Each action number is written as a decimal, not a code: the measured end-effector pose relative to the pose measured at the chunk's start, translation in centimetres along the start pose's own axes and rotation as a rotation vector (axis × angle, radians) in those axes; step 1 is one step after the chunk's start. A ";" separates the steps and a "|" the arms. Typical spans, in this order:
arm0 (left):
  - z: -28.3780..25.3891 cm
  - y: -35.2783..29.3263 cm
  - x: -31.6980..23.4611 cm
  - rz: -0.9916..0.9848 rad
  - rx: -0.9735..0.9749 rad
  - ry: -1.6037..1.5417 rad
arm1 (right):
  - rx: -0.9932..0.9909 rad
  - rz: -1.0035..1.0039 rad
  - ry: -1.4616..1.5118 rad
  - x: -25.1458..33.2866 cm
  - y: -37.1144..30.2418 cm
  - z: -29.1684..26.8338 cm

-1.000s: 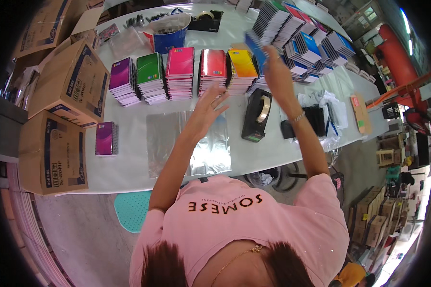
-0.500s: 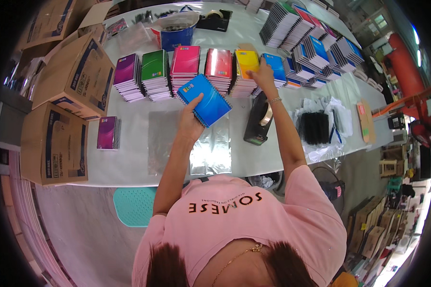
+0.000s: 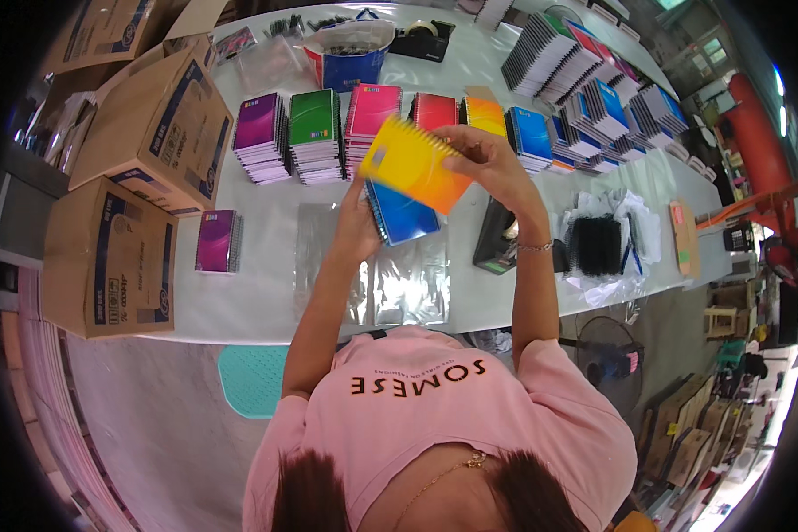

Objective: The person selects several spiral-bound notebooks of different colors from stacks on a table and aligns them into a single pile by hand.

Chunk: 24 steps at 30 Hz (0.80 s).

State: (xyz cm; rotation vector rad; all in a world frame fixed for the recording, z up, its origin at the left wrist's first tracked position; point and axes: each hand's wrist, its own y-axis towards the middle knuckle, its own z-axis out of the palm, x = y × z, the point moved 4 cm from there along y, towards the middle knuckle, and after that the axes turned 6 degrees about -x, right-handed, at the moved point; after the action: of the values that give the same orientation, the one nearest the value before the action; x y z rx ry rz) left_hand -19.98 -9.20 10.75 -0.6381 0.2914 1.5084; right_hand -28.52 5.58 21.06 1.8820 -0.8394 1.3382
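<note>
In my left hand (image 3: 356, 227) is a blue spiral notebook (image 3: 405, 218), held tilted above the table. My right hand (image 3: 496, 170) grips a yellow-orange spiral notebook (image 3: 419, 166) by its coil edge and holds it over the blue one, covering much of it. Beyond them stands a row of notebook stacks: purple (image 3: 259, 124), green (image 3: 314, 120), pink (image 3: 372, 111), red (image 3: 435, 111), yellow (image 3: 485, 115) and blue (image 3: 529, 133). Clear plastic sheets or bags (image 3: 408, 288) lie on the table under my hands.
A single purple notebook (image 3: 215, 241) lies by the cardboard boxes (image 3: 120, 257) at left. Close to my right forearm sits a black tape dispenser (image 3: 495, 238). Black coils on white wrapping (image 3: 594, 244) lie further right. A blue bucket (image 3: 350, 69) and more notebook stacks (image 3: 541, 53) stand behind.
My right hand has lifted a yellow notebook off its stack and brought it left over the blue one. The blue notebook in my left hand has turned and is now partly covered.
</note>
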 end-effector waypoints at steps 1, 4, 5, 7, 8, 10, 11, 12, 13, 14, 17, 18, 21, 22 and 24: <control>-0.2 -0.7 -0.7 0.022 0.047 0.033 | 0.132 0.016 -0.063 1.7 0.1 0.8; -2.3 -2.3 -0.3 -0.481 0.113 -0.050 | 0.456 -0.021 -0.175 1.9 0.5 4.7; -3.6 -3.0 0.3 -0.636 0.113 -0.120 | 0.569 -0.052 -0.193 1.2 1.1 6.9; -4.5 -4.1 0.5 -0.572 0.283 -0.028 | 0.431 -0.173 -0.346 -1.3 3.1 7.4; -4.3 -4.4 0.6 -0.563 0.234 0.115 | 0.259 -0.227 -0.410 -3.2 4.7 6.5; -3.5 -4.5 0.5 -0.626 0.150 0.133 | -0.099 -0.303 -0.714 -7.0 6.9 4.2; -3.4 -4.4 0.6 -0.626 0.169 0.128 | -0.290 -0.321 -0.950 -8.9 7.4 2.7; -3.6 -4.3 0.6 -0.623 0.182 0.121 | -0.478 -0.338 -1.178 -10.1 7.4 1.9; -4.0 -4.2 0.5 -0.617 0.192 0.113 | -0.414 -0.311 -1.123 -11.4 7.4 1.8; -4.7 -4.1 0.3 -0.567 0.137 0.118 | -0.344 -0.285 -1.065 -11.7 7.3 2.1; -6.6 -2.8 -0.1 -0.464 0.041 0.106 | -0.232 -0.288 -1.008 -12.3 6.7 2.4; -7.0 -2.0 -0.3 -0.459 0.052 0.080 | -0.243 -0.336 -1.004 -12.3 6.3 2.1; -8.2 -1.3 -0.9 -0.415 0.028 0.019 | -0.346 -0.362 -0.728 -9.8 4.9 2.3; -8.7 -1.3 -1.2 -0.392 0.027 0.015 | -0.385 -0.354 -0.590 -7.9 4.3 2.8; -8.9 -1.0 -1.7 -0.382 0.040 -0.018 | -0.371 -0.238 -0.209 -5.6 2.7 3.5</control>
State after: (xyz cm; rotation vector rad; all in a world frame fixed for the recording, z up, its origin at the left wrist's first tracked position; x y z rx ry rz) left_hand -17.32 -15.51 4.75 -0.6092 0.1738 1.1388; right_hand -30.39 1.86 15.26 1.7755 -0.8675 0.7897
